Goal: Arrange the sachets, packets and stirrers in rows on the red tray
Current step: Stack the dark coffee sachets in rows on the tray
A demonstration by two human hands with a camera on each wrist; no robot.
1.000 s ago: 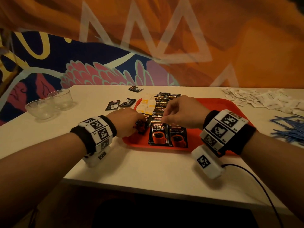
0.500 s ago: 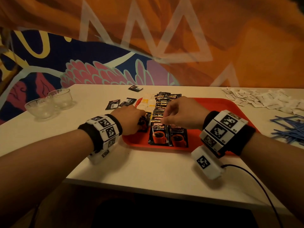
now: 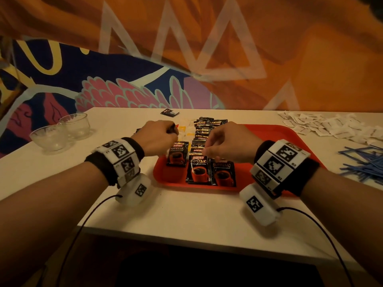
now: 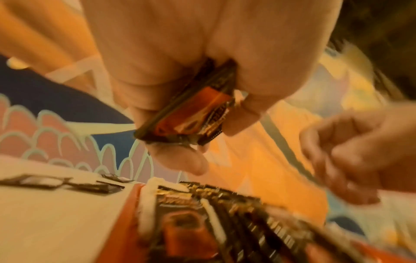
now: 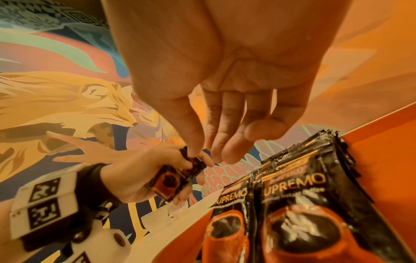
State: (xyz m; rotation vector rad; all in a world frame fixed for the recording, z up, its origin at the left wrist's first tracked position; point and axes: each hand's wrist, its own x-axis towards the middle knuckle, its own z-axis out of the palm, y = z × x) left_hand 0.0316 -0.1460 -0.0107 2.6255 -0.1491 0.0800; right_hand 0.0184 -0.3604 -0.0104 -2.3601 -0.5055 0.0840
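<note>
Since the earlier frame, left hand [image 3: 157,139] had lifted away from the tray's near-left corner toward the far side, leaving one coffee packet [image 3: 177,153] laid flat there.

Item: red tray [image 3: 286,137], centre of the counter [image 3: 186,212]. Held two overlapping rows of coffee packets [image 3: 211,170] running from near edge to far edge; the newly laid packet sat just left of them, beginning a third row. Pale sachets [image 3: 184,130] lay along the tray's far-left part.

Item: left hand. Grip clenched round a small stack of packets [image 4: 191,115], held above the tray.

Item: right hand [image 3: 226,145]. Fingers loosely extended, holding nothing, tips close to the left hand's stack.

Item: white sachets [image 3: 323,126], heaped at the counter's far-right corner; blue stirrers [image 3: 362,162] at the right edge. Neither yet on the tray.

Step in hand, by judgement: dealing packets into rows. Next move would call for the right hand to pinch one packet off the stack and lay it overlapping the last.
</note>
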